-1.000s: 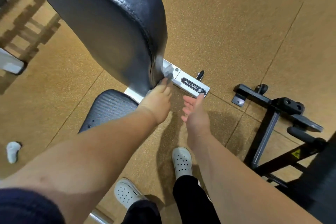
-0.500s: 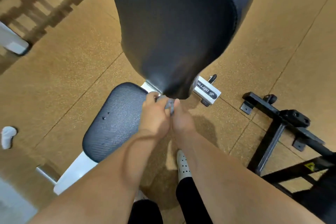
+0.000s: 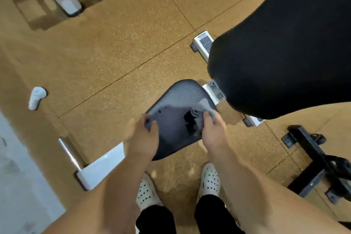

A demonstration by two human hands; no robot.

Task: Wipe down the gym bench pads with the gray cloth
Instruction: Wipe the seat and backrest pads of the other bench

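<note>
Cloth: the thin gray fabric cloth (image 3: 204, 112) hangs stretched over the seat, bunched at its right end.
Right hand: the right hand (image 3: 212, 129) pinches that bunched end.
Left hand: the left hand (image 3: 144, 138), blurred, is clenched on the cloth's other corner.
Seat pad: the ribbed dark-gray seat pad (image 3: 171, 99) lies under the cloth; contact unclear.
Back pad: the smooth black inclined back pad (image 3: 281, 53) is untouched now.
Progress: judged mid-task; no sign of which pad is done.
Floor: speckled tan rubber floor (image 3: 114, 59).
</note>
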